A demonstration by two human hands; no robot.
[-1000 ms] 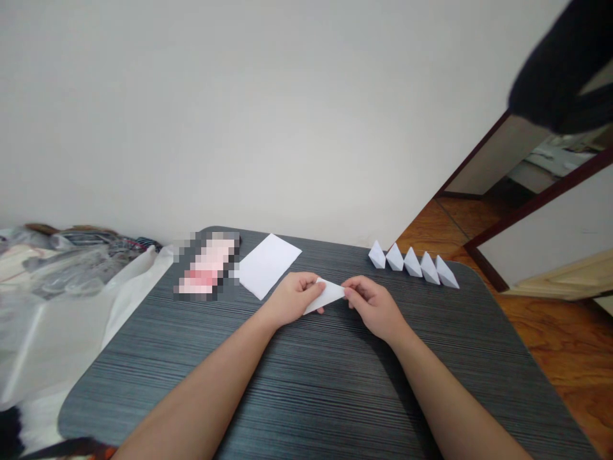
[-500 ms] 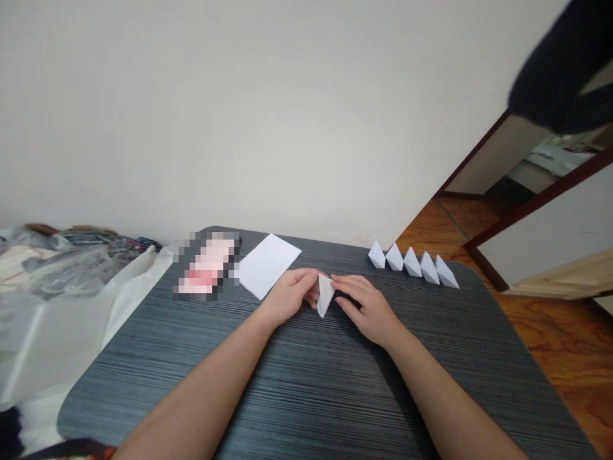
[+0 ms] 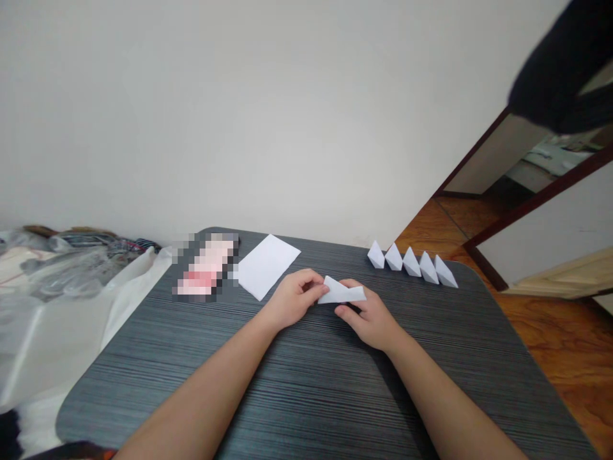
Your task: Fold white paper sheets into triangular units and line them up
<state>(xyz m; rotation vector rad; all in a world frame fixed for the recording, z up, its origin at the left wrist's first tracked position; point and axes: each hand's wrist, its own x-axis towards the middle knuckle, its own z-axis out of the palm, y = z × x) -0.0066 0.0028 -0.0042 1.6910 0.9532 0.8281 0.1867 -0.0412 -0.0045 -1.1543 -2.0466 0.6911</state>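
Observation:
Over the middle of the dark table, a small folded piece of white paper (image 3: 339, 292) is held sideways, with pointed corners and a notch in its upper edge. My left hand (image 3: 295, 298) is closed on its left end, thumb in front and fingers behind. At the other end, my right hand (image 3: 371, 319) has its fingers curled behind the paper, and its thumb lies just below the lower edge. The paper partly hides the right fingers. White paper sheets (image 3: 269, 265) lie flat beyond my left hand.
Several folded white paper shapes (image 3: 412, 264) stand in a row at the table's (image 3: 287, 396) back right. A pixelated pinkish item (image 3: 205, 265) lies at back left. Plastic-covered things (image 3: 71, 275) are left of the table; a wall (image 3: 287, 128) rises behind it.
The folded paper has turned from upright and narrow to lying sideways, showing its wider face. My right fingers have moved behind it; my left hand still grips it.

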